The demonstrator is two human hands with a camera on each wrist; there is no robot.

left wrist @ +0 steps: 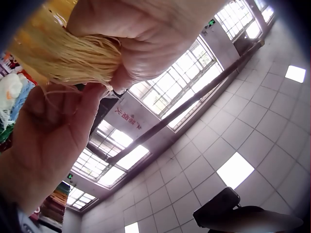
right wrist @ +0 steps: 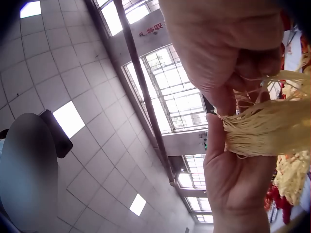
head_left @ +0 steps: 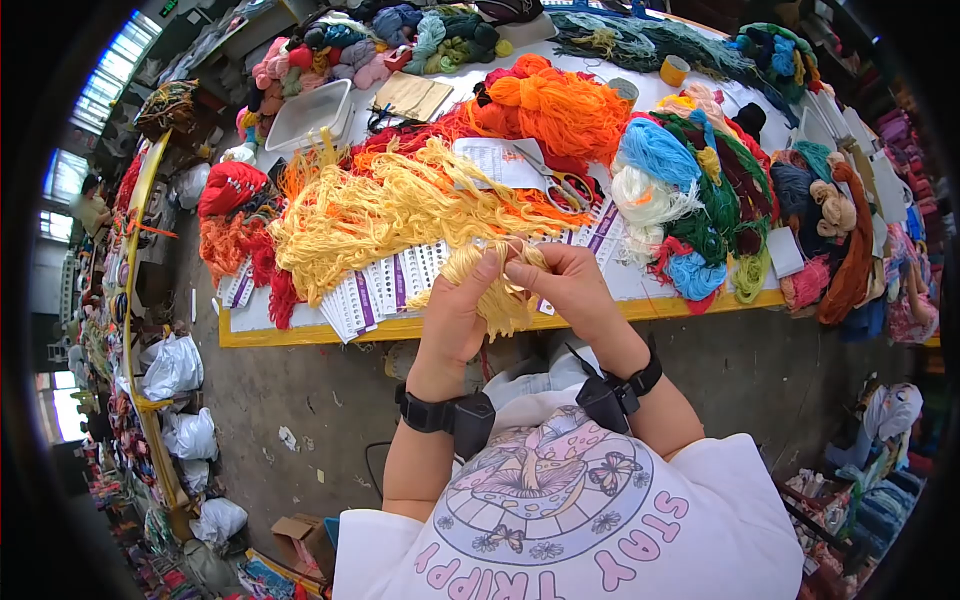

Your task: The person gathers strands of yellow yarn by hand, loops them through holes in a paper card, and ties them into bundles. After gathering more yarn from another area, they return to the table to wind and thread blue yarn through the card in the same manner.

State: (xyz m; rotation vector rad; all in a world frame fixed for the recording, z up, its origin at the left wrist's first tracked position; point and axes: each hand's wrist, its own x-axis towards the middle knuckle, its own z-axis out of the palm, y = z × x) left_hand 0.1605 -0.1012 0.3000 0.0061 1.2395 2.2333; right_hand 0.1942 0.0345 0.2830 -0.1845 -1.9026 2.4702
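A skein of pale yellow yarn [head_left: 503, 308] is held up between both hands just over the table's front edge. My left hand [head_left: 462, 308] grips the skein's left side, thumb pointing up; in the left wrist view its curled fingers close on the gathered strands [left wrist: 80, 60]. My right hand [head_left: 578, 288] pinches strands at the skein's upper right with thumb and fingertips. Seen from the right wrist, a few loose strands pass through the right hand's [right wrist: 228, 43] curled fingers, and the thumb tips of both hands nearly meet at the bundle's end.
Behind the hands lies a large heap of yellow skeins [head_left: 390, 205], on white cards with purple strips [head_left: 365, 300]. Orange yarn [head_left: 555, 105], scissors [head_left: 568, 190] and a paper sheet [head_left: 495, 162] are farther back. Blue [head_left: 660, 150], white and green skeins lie right; a plastic tray [head_left: 308, 118] stands back left.
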